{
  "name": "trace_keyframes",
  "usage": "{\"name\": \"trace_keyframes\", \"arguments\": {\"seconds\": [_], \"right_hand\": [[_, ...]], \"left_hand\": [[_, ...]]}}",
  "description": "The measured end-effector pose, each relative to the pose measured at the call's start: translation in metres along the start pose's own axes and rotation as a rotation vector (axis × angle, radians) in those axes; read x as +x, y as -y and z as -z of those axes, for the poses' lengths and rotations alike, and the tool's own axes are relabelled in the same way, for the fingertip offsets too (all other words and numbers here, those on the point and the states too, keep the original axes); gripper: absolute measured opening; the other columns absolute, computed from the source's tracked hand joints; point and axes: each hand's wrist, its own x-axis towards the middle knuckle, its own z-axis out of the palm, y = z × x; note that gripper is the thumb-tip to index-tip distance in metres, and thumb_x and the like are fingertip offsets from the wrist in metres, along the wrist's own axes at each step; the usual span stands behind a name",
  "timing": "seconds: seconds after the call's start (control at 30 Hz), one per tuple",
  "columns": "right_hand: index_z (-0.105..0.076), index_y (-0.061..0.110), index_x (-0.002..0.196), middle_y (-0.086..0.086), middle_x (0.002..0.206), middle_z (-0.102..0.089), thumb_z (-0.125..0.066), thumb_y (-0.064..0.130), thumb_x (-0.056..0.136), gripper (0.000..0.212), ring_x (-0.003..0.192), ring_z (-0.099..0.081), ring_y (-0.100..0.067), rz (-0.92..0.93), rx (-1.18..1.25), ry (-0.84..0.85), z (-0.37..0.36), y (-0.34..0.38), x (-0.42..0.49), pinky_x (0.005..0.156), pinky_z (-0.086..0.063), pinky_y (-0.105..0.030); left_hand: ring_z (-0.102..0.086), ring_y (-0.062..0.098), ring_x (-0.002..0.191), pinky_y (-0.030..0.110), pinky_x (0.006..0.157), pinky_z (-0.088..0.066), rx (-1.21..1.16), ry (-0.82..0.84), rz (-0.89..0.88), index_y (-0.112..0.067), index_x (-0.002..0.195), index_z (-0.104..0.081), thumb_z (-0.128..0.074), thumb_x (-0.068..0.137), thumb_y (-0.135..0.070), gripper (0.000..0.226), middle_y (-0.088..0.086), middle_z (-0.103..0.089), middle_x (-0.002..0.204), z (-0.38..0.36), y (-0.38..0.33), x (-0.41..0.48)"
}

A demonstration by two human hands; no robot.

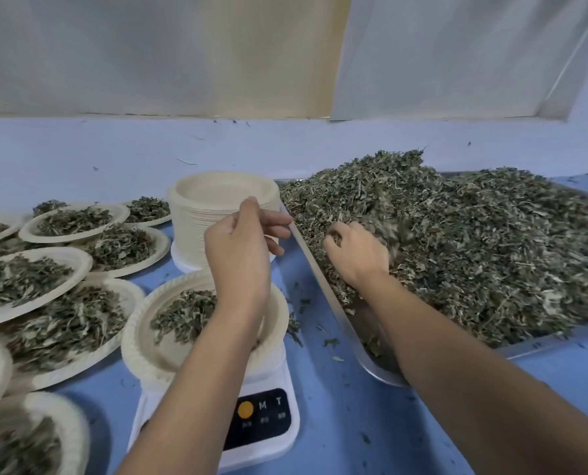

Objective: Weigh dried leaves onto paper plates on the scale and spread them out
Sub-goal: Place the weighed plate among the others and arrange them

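The right grip [357, 255] clutches dried leaves [474, 234] (tray [322, 289] at two o'clock of the scale [261, 423]); the left grip [241, 248] hovers slack-fingered, holding nothing.

Single view, worn on your head. It faces forward and down over the blue surface [337, 423], toward the pale backdrop [148, 56] at 12 o'clock. Very near: your forearms [196, 389] stretch from 6 and fill the lower frame. The scale [261, 416] sits close at 6. At 3 the tray [323, 293] of dried leaves [474, 241] is cut off, at 9 the filled plates [83, 265]. Wide lens; edges bow.
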Motion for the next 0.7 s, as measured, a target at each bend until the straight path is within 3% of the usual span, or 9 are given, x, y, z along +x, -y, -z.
{"name": "trace_keyframes", "arguments": {"seconds": [0.07,0.13,0.23,0.33,0.5,0.6,0.7], "right_hand": [[-0.052,0.026,0.131,-0.006,0.123,-0.049,-0.037,0.043,0.095,0.043,0.111,-0.047,-0.024,0.045,-0.058,-0.071,-0.002,0.001,0.001,0.074,-0.035,-0.034],[-0.046,0.029,0.137,-0.007,0.131,-0.044,-0.036,0.047,0.096,0.046,0.119,-0.039,-0.024,0.087,-0.121,-0.048,-0.005,0.001,0.002,0.086,-0.039,-0.038],[-0.039,0.032,0.142,-0.005,0.147,-0.034,-0.028,0.047,0.100,0.046,0.135,-0.027,-0.027,0.148,-0.168,0.213,-0.010,-0.001,-0.001,0.106,-0.029,-0.047],[-0.044,0.021,0.135,-0.011,0.136,-0.041,-0.025,0.038,0.103,0.042,0.128,-0.034,-0.031,0.187,-0.232,0.337,-0.012,0.000,-0.003,0.102,-0.032,-0.048],[-0.048,0.008,0.123,-0.014,0.122,-0.044,-0.031,0.023,0.103,0.030,0.115,-0.039,-0.030,0.198,-0.177,0.200,-0.009,0.004,-0.005,0.095,-0.036,-0.041],[-0.052,0.007,0.118,-0.012,0.118,-0.048,-0.032,0.016,0.102,0.027,0.108,-0.042,-0.026,0.158,0.016,0.010,0.000,0.003,-0.003,0.093,-0.038,-0.036],[-0.056,0.006,0.116,-0.010,0.111,-0.055,-0.031,0.020,0.104,0.031,0.098,-0.047,-0.020,0.007,0.272,-0.133,0.010,0.002,0.001,0.081,-0.038,-0.029]], "left_hand": [[-0.045,0.009,0.037,0.013,0.042,-0.035,0.010,-0.014,-0.003,-0.007,0.060,-0.068,-0.042,0.098,-0.020,0.047,0.000,-0.062,0.049,0.003,-0.001,0.002],[-0.045,0.009,0.037,0.013,0.042,-0.035,0.011,-0.021,-0.002,-0.008,0.059,-0.068,-0.042,0.097,-0.020,0.048,0.000,-0.062,0.049,0.004,-0.001,0.003],[-0.045,0.009,0.037,0.014,0.042,-0.035,0.010,-0.019,0.003,-0.008,0.060,-0.068,-0.042,0.097,-0.020,0.047,0.000,-0.062,0.049,0.004,-0.001,0.002],[-0.045,0.009,0.037,0.013,0.042,-0.035,-0.003,-0.016,0.010,-0.006,0.061,-0.068,-0.042,0.097,-0.019,0.046,0.001,-0.062,0.050,0.003,-0.001,0.000],[-0.044,0.009,0.037,0.013,0.042,-0.034,-0.005,-0.019,0.007,-0.006,0.060,-0.068,-0.042,0.096,-0.018,0.046,0.001,-0.062,0.049,0.003,-0.003,-0.002],[-0.045,0.009,0.037,0.013,0.041,-0.034,-0.001,-0.021,0.012,-0.006,0.060,-0.068,-0.042,0.096,-0.018,0.046,0.000,-0.062,0.050,0.005,-0.003,-0.002],[-0.044,0.009,0.036,0.013,0.040,-0.034,-0.009,-0.020,0.032,-0.005,0.061,-0.067,-0.042,0.096,-0.017,0.045,0.001,-0.062,0.049,0.005,-0.004,-0.003]]}}
